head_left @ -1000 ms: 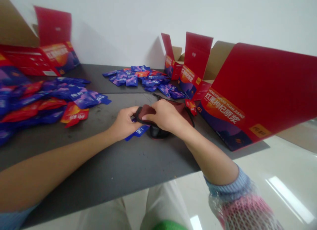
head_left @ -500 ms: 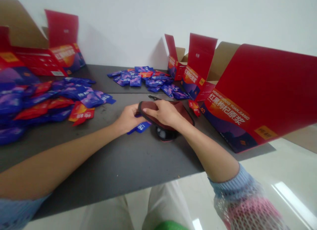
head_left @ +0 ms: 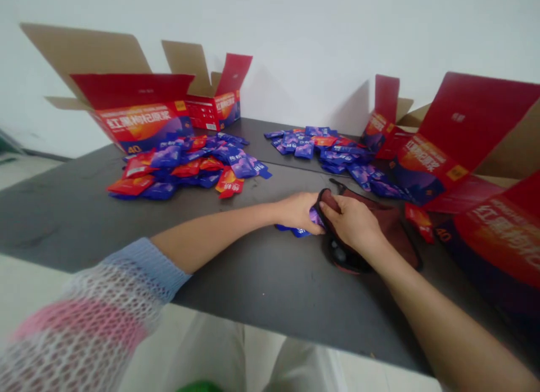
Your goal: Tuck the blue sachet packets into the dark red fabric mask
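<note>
Pouch point(head_left: 379, 229) of dark maroon fabric lies on the dark grey tabletop point(head_left: 84, 223), right in front of you and a little to the right of your body. Your left hand point(head_left: 297, 212) is closed at its mouth, fingers curled around the edge, and your right hand point(head_left: 352, 223) clamps down on the same rim from above, so the two hands sit together, touching. A blue sachet point(head_left: 295, 231) sticks out beneath your left hand, and a purple corner point(head_left: 316, 216) shows at the pouch's mouth; you cannot tell whether they are one packet. Under the pouch is a dark rounded lump point(head_left: 343, 261) with a red edge, and a thin dark cord point(head_left: 337, 183) runs from its far side.

A loose red sachet point(head_left: 419, 220) lies just beyond the pouch. Further off, a heap of blue and red sachets point(head_left: 189, 170) spreads to your left, with a second heap point(head_left: 320, 147) ahead. Open red cartons printed with Chinese lettering stand behind them: one point(head_left: 143, 125) at the left, another point(head_left: 426, 167) at the right. Your left forearm ends in a loose pink-and-blue knit sleeve point(head_left: 97, 319).
</note>
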The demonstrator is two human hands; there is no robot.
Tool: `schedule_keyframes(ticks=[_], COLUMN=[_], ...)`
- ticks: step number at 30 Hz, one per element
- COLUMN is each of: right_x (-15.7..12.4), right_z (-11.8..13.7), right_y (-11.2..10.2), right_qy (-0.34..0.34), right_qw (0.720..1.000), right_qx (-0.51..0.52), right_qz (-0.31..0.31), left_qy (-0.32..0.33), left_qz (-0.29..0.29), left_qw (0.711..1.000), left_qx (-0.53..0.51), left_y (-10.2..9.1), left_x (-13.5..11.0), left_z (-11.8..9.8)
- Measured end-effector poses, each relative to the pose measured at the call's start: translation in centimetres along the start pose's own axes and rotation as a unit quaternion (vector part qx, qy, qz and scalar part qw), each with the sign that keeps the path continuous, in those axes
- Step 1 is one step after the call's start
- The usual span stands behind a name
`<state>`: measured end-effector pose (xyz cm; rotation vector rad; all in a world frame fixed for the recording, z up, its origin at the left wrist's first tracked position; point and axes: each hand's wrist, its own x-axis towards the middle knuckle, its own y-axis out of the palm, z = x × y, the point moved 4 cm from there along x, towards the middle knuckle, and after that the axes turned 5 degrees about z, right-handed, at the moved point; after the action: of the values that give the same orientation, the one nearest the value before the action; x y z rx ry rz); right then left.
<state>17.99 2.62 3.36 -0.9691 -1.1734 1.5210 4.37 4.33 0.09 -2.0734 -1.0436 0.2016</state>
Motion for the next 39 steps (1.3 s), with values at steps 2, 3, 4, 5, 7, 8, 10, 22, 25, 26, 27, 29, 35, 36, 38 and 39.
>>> schedule_keyframes(ticks=[2,3,4,5,7,8,10,22,25,26,27,29,35,36,38,39], right_x=[-0.1,-0.2,-0.3,-0.5,-1.1,-1.4,-2.2,0.3,1.1,1.2,1.2,0.7,-2.1,-2.4,-3.0,-3.2], right_z=[0.1,0.1,0.1,0.1,0.3,0.4,0.6,-1.6,-3.4,-3.8,-4.0,-3.4,2.5,3.5,5.1,5.7], right_y=[0.0,0.0,0.0,-0.1,-0.4,-0.7,-1.2,-2.4,-3.2,-3.4,-3.6,-3.7,-0.4,0.4,1.7,2.2], right_qy=[0.009,0.015,0.022,0.029,0.036,0.041,0.06,0.062,0.075,0.078,0.078,0.073,-0.008,-0.041,-0.094,-0.113], right_qw=[1.0,1.0,1.0,0.999,0.995,0.989,0.974,0.994,0.982,0.977,0.972,0.967,0.983,0.982,0.974,0.97], right_qx=[0.007,0.015,0.023,0.028,0.03,0.021,0.003,0.074,0.118,0.132,0.14,0.128,-0.027,-0.064,-0.12,-0.136], right_qz=[0.007,0.007,-0.002,-0.021,-0.092,-0.14,-0.218,-0.049,-0.127,-0.148,-0.169,-0.21,-0.183,-0.172,-0.168,-0.165], left_qy=[-0.021,-0.024,-0.022,-0.016,-0.018,-0.024,-0.037,-0.048,-0.056,-0.058,-0.063,-0.074,-0.018,-0.011,-0.014,-0.02], left_qz=[-0.017,-0.026,-0.034,-0.041,-0.057,-0.064,-0.093,-0.209,-0.253,-0.252,-0.242,-0.21,-0.156,-0.143,-0.133,-0.137], left_qw=[0.999,0.998,0.998,0.997,0.997,0.996,0.992,0.97,0.943,0.934,0.928,0.927,0.958,0.954,0.933,0.918], left_qx=[0.035,0.047,0.053,0.055,0.058,0.064,0.079,-0.113,-0.21,-0.245,-0.276,-0.301,-0.242,-0.263,-0.333,-0.373], left_y=[0.1,0.1,0.2,0.2,0.1,0.1,-0.1,-1.2,-1.5,-1.5,-1.3,-0.9,-0.5,-0.6,-0.8,-1.0], left_x=[-0.3,-0.5,-0.7,-0.9,-1.3,-1.5,-1.8,-2.0,-1.9,-1.8,-1.6,-1.3,-0.7,-0.6,-0.6,-0.6], left_z=[-0.5,-0.7,-0.9,-1.1,-1.2,-1.2,-0.9,0.6,1.7,2.2,2.7,3.5,3.7,3.4,3.1,3.0])
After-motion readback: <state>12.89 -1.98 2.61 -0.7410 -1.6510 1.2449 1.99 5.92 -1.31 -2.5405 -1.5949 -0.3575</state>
